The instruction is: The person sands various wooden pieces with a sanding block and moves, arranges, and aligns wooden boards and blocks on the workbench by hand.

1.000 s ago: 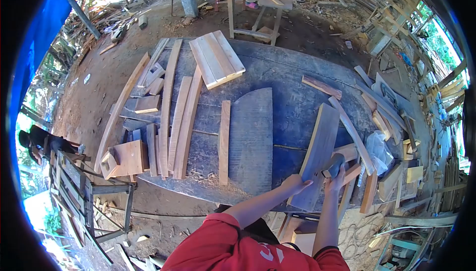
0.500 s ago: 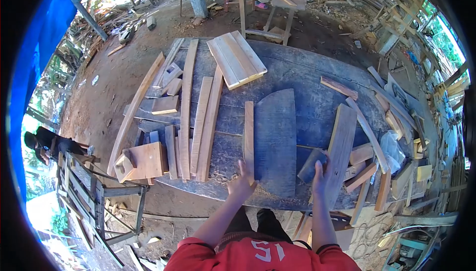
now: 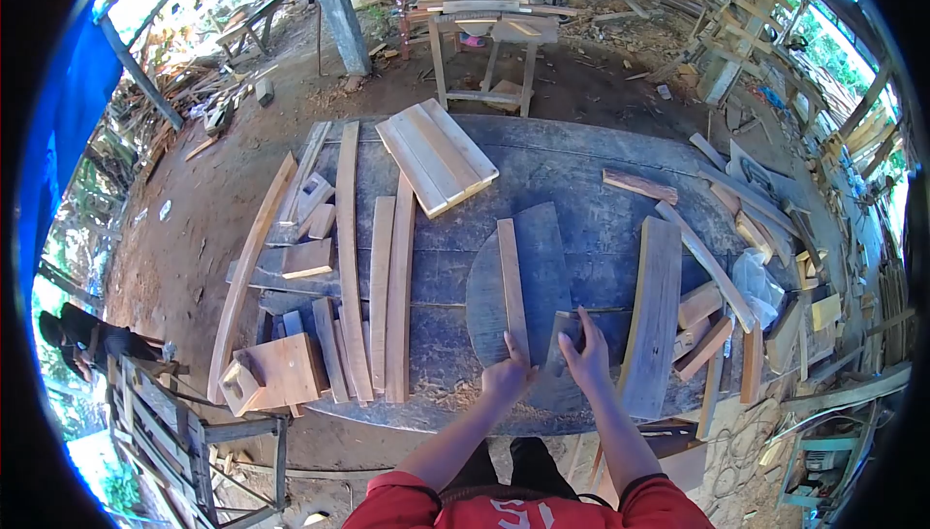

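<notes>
A dark flat board (image 3: 484,282) with a rounded left edge lies on the workbench in front of me. On top of it rests a narrow wooden strip (image 3: 513,282), pointing away from me. My left hand (image 3: 506,379) closes on the near end of this strip, its index finger stretched along the wood. Just to the right, my right hand (image 3: 588,359) grips a small dark block (image 3: 563,340) between thumb and fingers, low over the board. The block's lower part is hard to make out against the dark surface.
Long strips (image 3: 347,258) and a box-like wooden piece (image 3: 281,374) lie left. A slatted panel (image 3: 438,156) sits at the back. Right are a wide plank (image 3: 651,321), offcuts and a plastic bag (image 3: 756,282). A person (image 3: 92,340) is at the far left.
The dark board has turned and shifted left, so the strip now lies over it rather than along its edge. My right hand has carried the block left, away from the wide plank.
</notes>
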Available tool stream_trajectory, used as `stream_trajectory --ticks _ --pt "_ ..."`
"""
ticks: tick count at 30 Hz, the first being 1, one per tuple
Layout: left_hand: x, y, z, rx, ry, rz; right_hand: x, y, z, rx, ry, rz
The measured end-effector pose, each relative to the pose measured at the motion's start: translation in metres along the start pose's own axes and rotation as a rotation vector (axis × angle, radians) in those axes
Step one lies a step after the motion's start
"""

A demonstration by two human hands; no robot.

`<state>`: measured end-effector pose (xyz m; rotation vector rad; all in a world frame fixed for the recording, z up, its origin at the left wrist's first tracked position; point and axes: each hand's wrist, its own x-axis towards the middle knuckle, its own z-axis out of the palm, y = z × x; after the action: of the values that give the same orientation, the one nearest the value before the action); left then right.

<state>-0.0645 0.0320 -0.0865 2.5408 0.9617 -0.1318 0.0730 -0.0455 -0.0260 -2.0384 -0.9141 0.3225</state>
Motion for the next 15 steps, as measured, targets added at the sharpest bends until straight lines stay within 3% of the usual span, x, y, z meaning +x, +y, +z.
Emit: stream_trajectory --ticks 1,11,15 --pt "0.001 -0.001 0.0 0.036 0.05 0.019 0.004 0.001 0.004 -0.168 0.007 -0.07" --pt "-0.001 -0.014 0.003 -0.03 0.032 0.023 0.03 -0.023 0.068 -0.443 -0.203 -0.147" --pt "-0.001 -0.009 -0.005 -0.11 -0.043 -0.052 0.029 -0.024 0.08 -0.486 -0.181 -0.102"
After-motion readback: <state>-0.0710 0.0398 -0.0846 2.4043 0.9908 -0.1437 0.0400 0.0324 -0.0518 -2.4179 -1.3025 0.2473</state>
